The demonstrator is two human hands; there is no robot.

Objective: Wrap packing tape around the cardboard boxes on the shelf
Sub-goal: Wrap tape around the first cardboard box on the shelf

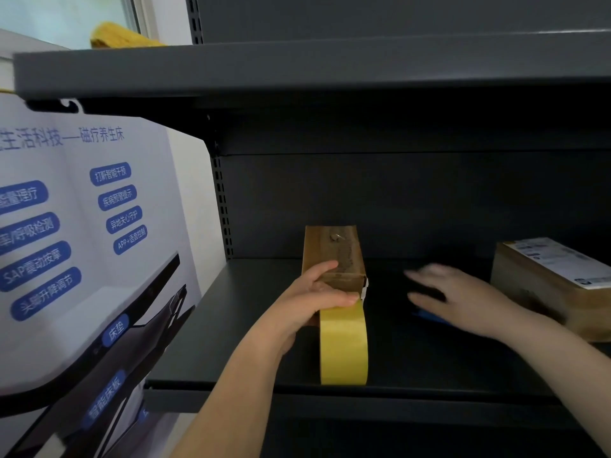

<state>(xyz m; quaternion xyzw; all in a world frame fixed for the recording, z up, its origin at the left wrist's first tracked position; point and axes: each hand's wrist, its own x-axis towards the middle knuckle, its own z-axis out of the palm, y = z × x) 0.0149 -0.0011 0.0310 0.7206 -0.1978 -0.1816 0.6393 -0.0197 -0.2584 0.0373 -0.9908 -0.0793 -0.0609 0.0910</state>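
Head view shows a dark metal shelf (251, 342) with two cardboard boxes on it. A small box (334, 256) stands near the middle, its narrow end facing the person; a larger box (545, 285) with a white printed label lies at the right, well apart from it. Yellow packing tape (344, 345) runs as a broad strip from the small box's near end forward to the shelf's front lip; whether a roll sits at its end cannot be told.

Left hand (317, 292) rests on the small box's near left edge, its fingers (344, 297) curled narrow across where the strip meets the cardboard, pressing both. Right hand (463, 299) hovers flat and spread over the shelf between the boxes, blurred, holding nothing that can be made out; something blue (429, 317) lies under it.

Small as it is, the box is probably light and would slide on smooth metal, so it needs steadying from the side walls or top. Its walls look stiff, though the near corner appears frayed. Tape is thin, limp and sticky, likely to fold on itself; best held by its edges, kept taut.
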